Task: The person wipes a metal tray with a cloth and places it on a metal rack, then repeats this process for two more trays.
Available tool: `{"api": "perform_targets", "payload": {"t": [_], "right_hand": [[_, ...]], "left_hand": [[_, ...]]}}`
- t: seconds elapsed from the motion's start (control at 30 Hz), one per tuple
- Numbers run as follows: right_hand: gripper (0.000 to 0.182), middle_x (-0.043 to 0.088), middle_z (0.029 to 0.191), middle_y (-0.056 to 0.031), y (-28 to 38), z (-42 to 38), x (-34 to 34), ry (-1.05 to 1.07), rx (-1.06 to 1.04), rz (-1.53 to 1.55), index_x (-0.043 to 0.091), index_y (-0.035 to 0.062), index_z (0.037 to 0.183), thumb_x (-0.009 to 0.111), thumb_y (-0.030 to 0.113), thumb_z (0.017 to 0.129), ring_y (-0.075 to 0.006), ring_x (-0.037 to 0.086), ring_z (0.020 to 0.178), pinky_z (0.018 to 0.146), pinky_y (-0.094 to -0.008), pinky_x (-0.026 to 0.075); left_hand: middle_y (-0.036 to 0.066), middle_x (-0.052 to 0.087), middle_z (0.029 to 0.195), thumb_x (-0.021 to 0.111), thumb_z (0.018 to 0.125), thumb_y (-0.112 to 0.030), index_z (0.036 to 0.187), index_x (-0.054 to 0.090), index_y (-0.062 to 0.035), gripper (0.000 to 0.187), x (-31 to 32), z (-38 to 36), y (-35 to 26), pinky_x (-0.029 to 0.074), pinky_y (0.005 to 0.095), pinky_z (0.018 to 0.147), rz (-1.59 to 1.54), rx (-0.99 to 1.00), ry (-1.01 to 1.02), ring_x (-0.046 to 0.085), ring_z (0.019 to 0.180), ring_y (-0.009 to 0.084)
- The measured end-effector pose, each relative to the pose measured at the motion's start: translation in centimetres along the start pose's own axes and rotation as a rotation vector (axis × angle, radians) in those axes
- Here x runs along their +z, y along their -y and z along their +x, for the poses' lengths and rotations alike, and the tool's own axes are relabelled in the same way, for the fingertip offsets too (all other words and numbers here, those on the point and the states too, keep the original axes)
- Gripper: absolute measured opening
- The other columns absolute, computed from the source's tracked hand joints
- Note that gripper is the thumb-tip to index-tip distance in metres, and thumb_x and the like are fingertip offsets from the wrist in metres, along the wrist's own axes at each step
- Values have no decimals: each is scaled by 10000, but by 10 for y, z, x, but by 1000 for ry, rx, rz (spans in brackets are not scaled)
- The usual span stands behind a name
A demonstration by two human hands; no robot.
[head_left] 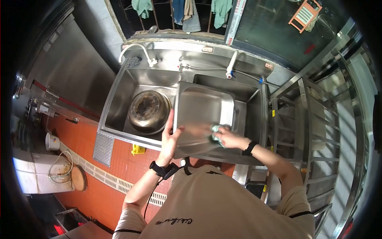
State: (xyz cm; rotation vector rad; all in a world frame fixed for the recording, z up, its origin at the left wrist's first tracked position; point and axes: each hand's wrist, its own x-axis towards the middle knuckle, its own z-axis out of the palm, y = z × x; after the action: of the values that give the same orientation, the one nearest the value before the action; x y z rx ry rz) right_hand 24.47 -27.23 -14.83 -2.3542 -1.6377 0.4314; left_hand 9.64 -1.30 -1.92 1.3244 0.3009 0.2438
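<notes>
- Metal tray (199, 103): silvery, shiny, rectangular, with rounded corners and a raised rim; its broad inner face looks upward and carries a blurred reflection of the right hand (230, 139)
- The tray lies over the right basin of the sink (254, 117), left edge beside the divider; whether it tilts is hard to tell
- Cloth (215, 129): pale green, crumpled, bunched under that hand's fingers, against the tray's right part

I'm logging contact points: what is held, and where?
Left hand: the metal pan, at its left rim. Right hand: a pale green cloth, bunched in the grip; which part is unclear.
</notes>
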Motion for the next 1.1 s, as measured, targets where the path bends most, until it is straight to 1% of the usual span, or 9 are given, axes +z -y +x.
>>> {"api": "perform_targets", "payload": {"t": [0.17,0.23,0.27,0.43,0.5,0.53,0.77,0.97,1.1], "right_hand": [[485,463,1185,-168,-8,4,20,-83,110,325,546,72,1201,546,-85,742,-339,500,1098,928,-379,438],[425,468,1163,-149,-10,21,12,-62,578,1152,551,71,1163,584,-49,757,-328,523,1070,898,-377,453],[387,470,1178,-160,-10,23,15,-139,268,447,534,66,1159,606,-19,788,-325,531,1063,876,-386,469],[233,480,1153,-172,89,63,-21,-472,-118,730,482,22,1143,511,80,919,-198,567,804,639,-311,501],[260,483,1207,-188,111,83,-29,-473,-354,290,494,10,1134,529,109,895,-285,576,960,753,-374,521],[286,467,1293,-180,118,81,-49,-379,-329,-248,514,24,1108,558,152,856,-320,518,1111,859,-425,511],[485,457,1222,-185,21,76,-64,-378,384,-325,424,14,1287,560,89,828,-356,524,1080,745,-369,574],[535,438,1163,-271,80,68,-67,-190,130,181,403,-51,1241,599,6,747,-401,574,987,820,-401,542],[552,335,1390,-272,116,114,-48,-515,-65,104,455,-61,1234,615,45,716,-386,484,1173,953,-428,466]], "left_hand": [[96,431,1419,562,935,-124,1506,185,-88,684,0,-6,2,319,293,1055,54,17,-30,429,1247,159],[96,394,1450,557,954,-175,1502,193,-78,664,-3,-2,14,285,296,1077,82,29,-21,391,1281,159],[97,386,1455,552,961,-198,1499,201,-72,655,-7,3,23,280,295,1079,69,44,-61,385,1284,157],[79,404,1438,516,984,-288,1491,237,-74,617,0,13,26,326,300,1048,55,57,-125,418,1248,154],[64,476,1363,497,994,-298,1480,270,-70,583,7,16,29,351,295,1023,24,65,-177,455,1198,152],[62,483,1353,503,992,-294,1468,295,-62,569,5,17,29,350,293,1022,-5,26,-164,458,1194,151],[53,540,1278,564,931,-130,1425,372,-41,538,-8,9,9,370,288,994,-23,-15,-239,500,1131,132],[62,523,1317,585,929,-109,1469,290,-46,619,7,16,10,340,276,1022,-57,71,-198,492,1149,123],[94,415,1433,586,941,-156,1482,243,-42,650,25,20,14,293,297,1074,-18,52,-158,433,1249,148]]}}
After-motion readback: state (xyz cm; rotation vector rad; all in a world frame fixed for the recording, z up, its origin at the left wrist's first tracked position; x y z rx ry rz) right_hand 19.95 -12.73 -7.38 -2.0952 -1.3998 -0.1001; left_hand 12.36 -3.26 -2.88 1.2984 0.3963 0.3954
